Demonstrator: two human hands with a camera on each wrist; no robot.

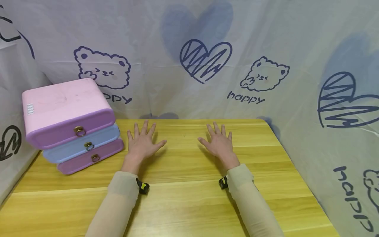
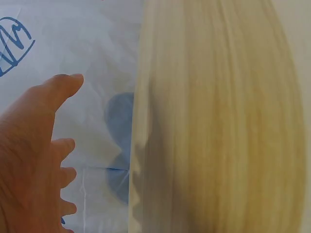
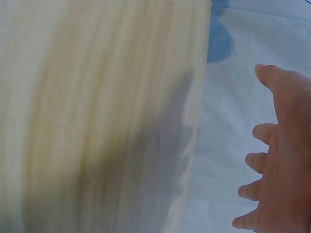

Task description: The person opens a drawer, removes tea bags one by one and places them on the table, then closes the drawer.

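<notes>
Both hands are held palm down over the wooden table [image 1: 183, 204], fingers spread and holding nothing. In the head view the left hand [image 1: 142, 143] is just right of a small drawer box [image 1: 68, 98] with a pink top, its thumb pointing to the right. The box's three drawer fronts are purple, blue and purple, each with a ring pull. Farther right, the right hand [image 1: 219, 144] has its thumb toward the left. Each wrist view shows the hand, the left hand [image 2: 29, 155] and the right hand [image 3: 286, 155], with its shadow on the tabletop.
A white cloth [image 1: 154, 82] printed with hearts, bears and lettering hangs behind the table and along both sides. The table's right edge [image 1: 296, 168] runs down beside the cloth. Dark straps [image 1: 143, 187] sit at both sleeve cuffs.
</notes>
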